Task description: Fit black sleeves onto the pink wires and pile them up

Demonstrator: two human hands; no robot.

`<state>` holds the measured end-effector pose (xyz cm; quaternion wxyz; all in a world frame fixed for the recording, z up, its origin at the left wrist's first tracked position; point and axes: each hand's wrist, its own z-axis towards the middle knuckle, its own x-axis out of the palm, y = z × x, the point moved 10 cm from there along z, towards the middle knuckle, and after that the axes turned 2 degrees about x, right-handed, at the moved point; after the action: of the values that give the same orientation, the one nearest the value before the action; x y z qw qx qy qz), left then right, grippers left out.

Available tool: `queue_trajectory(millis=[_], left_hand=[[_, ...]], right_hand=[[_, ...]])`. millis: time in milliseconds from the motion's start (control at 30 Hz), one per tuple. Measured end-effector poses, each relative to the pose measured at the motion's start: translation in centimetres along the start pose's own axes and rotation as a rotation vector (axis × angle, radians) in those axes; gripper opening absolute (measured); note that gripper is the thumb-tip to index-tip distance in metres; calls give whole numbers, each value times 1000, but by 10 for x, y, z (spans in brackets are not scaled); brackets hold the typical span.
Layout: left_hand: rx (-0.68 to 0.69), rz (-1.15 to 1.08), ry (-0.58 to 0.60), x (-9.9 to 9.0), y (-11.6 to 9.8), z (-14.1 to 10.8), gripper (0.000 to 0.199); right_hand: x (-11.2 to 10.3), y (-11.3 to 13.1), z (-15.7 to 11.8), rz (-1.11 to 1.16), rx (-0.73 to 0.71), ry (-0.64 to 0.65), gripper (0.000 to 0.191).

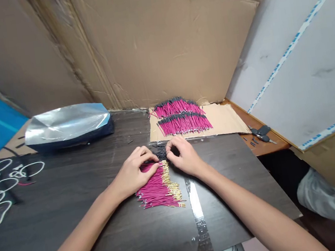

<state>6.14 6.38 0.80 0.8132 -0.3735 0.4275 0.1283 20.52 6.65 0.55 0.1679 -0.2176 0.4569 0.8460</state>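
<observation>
My left hand (142,168) rests over a pile of short magenta wires (156,191) with gold-coloured metal ends on their right side. Its thumb and forefinger come together on a wire at the pile's upper edge. Just beyond lies a small heap of short black sleeves (159,150), between my two hands. My right hand (182,154) is at the right side of this heap, fingers curled and thumb against the forefinger. Whatever sits in that pinch is too small to make out.
Two rows of magenta wires with black ends (184,123) lie on a cardboard sheet (226,117) at the back. A silver bag (68,124) stands back left, near white loops (2,186). Keys (263,133) lie on the right ledge. Cardboard walls (157,44) enclose the table.
</observation>
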Motion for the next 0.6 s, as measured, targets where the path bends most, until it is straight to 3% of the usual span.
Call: queue_trajectory(millis=[233,467,600], left_hand=[[-5,8,58,5,-4,2,20],[-57,26,138,19,2,6,23],[-71,18,150,20,2,6,27]], right_hand=[[9,11,-6,-135,-64,58,7],[3,9,-4,3,-53,79,6],[0,7,-5,62,-38,75,17]])
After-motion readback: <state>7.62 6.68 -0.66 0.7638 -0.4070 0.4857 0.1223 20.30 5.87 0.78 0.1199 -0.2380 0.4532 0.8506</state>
